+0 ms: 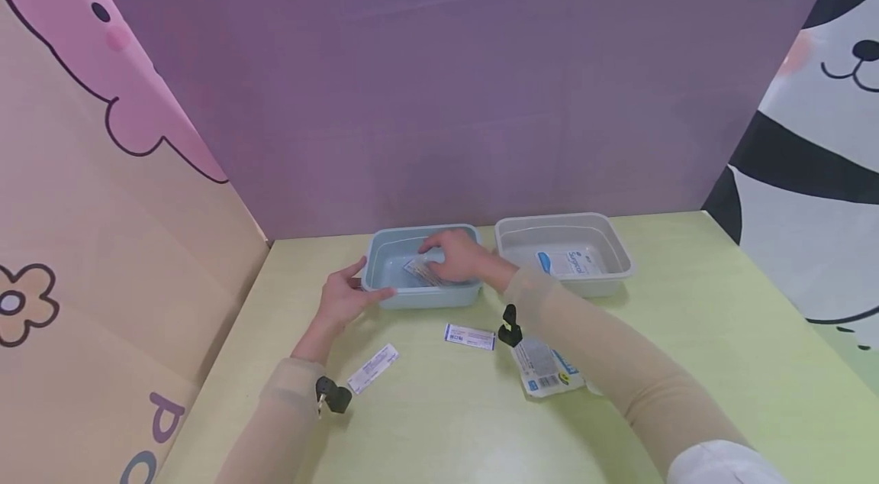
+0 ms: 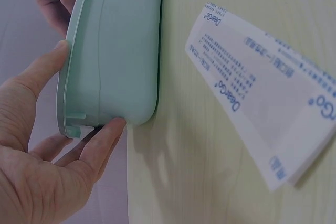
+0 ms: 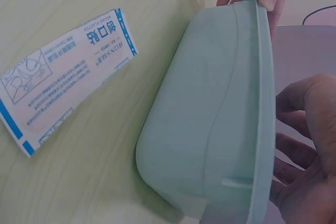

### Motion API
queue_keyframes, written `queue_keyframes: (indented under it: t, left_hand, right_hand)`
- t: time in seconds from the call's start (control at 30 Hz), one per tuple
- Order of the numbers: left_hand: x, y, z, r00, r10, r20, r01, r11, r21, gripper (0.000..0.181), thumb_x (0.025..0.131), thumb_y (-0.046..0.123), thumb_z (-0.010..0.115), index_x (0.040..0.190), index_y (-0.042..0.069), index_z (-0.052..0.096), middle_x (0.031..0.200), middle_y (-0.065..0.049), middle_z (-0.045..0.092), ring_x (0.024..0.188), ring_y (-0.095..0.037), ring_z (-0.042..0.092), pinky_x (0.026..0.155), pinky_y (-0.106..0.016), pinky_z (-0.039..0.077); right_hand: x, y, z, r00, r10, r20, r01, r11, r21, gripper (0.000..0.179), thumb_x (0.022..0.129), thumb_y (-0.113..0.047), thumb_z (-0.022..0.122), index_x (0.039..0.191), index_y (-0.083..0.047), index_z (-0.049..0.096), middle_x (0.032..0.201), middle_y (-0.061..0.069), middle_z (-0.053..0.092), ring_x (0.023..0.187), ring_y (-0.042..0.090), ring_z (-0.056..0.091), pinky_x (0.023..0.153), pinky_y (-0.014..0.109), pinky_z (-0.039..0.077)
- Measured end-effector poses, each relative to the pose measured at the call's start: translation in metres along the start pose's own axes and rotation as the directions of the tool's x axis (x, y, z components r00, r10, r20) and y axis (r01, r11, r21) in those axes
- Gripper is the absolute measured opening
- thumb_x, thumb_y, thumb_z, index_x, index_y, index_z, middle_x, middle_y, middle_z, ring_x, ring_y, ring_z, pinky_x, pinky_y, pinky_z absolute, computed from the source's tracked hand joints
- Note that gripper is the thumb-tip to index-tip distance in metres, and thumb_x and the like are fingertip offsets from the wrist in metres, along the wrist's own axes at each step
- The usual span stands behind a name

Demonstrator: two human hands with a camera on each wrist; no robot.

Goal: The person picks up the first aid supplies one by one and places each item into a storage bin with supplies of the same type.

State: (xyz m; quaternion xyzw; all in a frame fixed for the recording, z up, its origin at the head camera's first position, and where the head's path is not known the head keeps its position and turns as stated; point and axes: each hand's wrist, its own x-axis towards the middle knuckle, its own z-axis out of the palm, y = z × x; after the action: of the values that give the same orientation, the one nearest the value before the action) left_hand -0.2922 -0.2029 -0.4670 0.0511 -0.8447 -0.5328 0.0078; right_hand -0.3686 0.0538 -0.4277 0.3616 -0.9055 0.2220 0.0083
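My left hand (image 1: 341, 299) grips the left end of a light blue plastic tub (image 1: 429, 301). In the left wrist view its thumb lies on the rim and its fingers (image 2: 102, 142) press the outer wall. Inside the tub is my right hand (image 1: 456, 255), thumb and forefinger apart. Just below it lies a clear packet of thin sticks (image 1: 420, 270), perhaps cotton swabs. The tub's wall (image 3: 205, 114) partly hides the right hand's fingers in the right wrist view. Two wrapped adhesive plasters, a left one (image 1: 373, 369) and a right one (image 1: 470, 337), lie in front of the tub.
A grey-white tub (image 1: 594, 288) stands right of the blue one, with a "Surgical" packet (image 1: 570, 263) inside. Partly under my right forearm lies a white-and-blue pack (image 1: 542, 371). A purple panel (image 1: 439, 87) rises behind the table (image 1: 426, 423), with printed panels at both sides.
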Motion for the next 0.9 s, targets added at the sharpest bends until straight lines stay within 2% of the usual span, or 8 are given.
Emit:
queue_keyframes:
  t: [0.23,0.47,0.9]
  left_hand:
    - [0.000,0.001,0.001,1.000,-0.013,-0.008,0.013,1.000,0.025,0.100,0.078,0.032,0.096,0.162,0.010,0.045,0.129,-0.029,0.073,0.114,-0.034,0.074,0.086,-0.034,0.058]
    - [0.000,0.001,0.000,0.999,-0.032,-0.017,0.033,0.999,0.022,0.102,0.078,0.035,0.097,0.162,0.012,0.045,0.131,-0.028,0.072,0.116,-0.035,0.074,0.089,-0.037,0.059]
    - [0.000,0.001,0.000,1.000,-0.030,0.008,0.030,0.999,0.023,0.102,0.079,0.035,0.095,0.163,0.011,0.043,0.133,-0.030,0.071,0.118,-0.037,0.074,0.092,-0.040,0.060]
  right_hand:
    - [-0.010,-0.002,-0.008,0.997,0.005,-0.075,-0.004,1.000,0.006,0.038,0.096,-0.019,0.071,0.131,-0.006,0.075,0.135,0.012,0.075,0.126,0.032,0.070,0.108,0.047,0.055]
    - [-0.018,-0.015,-0.020,0.989,-0.019,-0.147,0.023,0.999,0.030,0.037,0.095,-0.021,0.075,0.129,-0.007,0.075,0.130,0.011,0.077,0.119,0.030,0.072,0.099,0.044,0.059]
    - [-0.041,-0.025,-0.031,0.981,-0.074,-0.179,0.085,0.995,0.054,0.038,0.094,-0.019,0.077,0.128,-0.003,0.075,0.131,0.013,0.076,0.121,0.034,0.072,0.100,0.046,0.060]
